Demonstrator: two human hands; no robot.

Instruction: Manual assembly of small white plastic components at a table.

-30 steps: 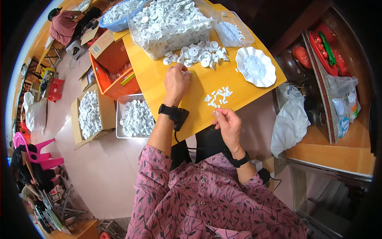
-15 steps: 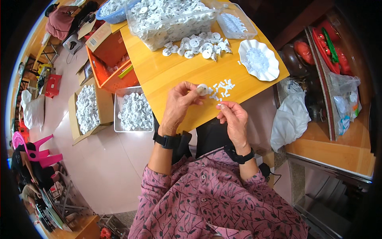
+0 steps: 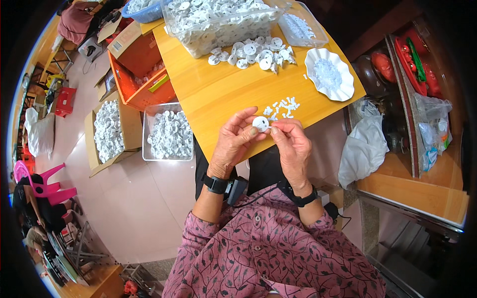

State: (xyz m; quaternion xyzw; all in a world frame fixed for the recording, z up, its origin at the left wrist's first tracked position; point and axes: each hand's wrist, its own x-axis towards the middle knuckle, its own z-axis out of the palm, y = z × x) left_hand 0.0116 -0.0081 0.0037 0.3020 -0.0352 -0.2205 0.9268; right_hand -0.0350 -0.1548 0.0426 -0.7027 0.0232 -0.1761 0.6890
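1. The left hand [image 3: 233, 144] holds a small round white disc [image 3: 260, 123] between thumb and fingertips, the fingers narrowed around its left edge; the disc sits just above the near edge of the yellow counter [image 3: 218, 94], face up toward the camera.
2. The right hand [image 3: 292, 146] meets the disc from the other side; its thumb and forefinger are pinched close at the disc's right rim, touching it; whether a smaller piece is caught between them is too small to tell.
3. Just beyond the fingers, on the counter, lies a loose scatter of tiny white pieces [image 3: 282, 107]; it is near the right hand's fingertips but apart from them.
4. Farther out from the fingers, a heap of white discs [image 3: 253, 51] spreads over the counter; behind it stands a clear bin [image 3: 223, 22] filled with more of the same.
5. Out beyond the right hand's fingers, and farther right, a white scalloped dish [image 3: 328, 74] rests near the counter's edge, well apart from both hands.
6. To the left of the left hand, down on the floor, a clear tub [image 3: 168, 134] and a cardboard box [image 3: 109, 131] each hold white discs; an orange crate [image 3: 144, 74] stands beyond them, beside the counter.
7. Both wrists carry dark bands; the sleeves are pink with a dark leaf print.
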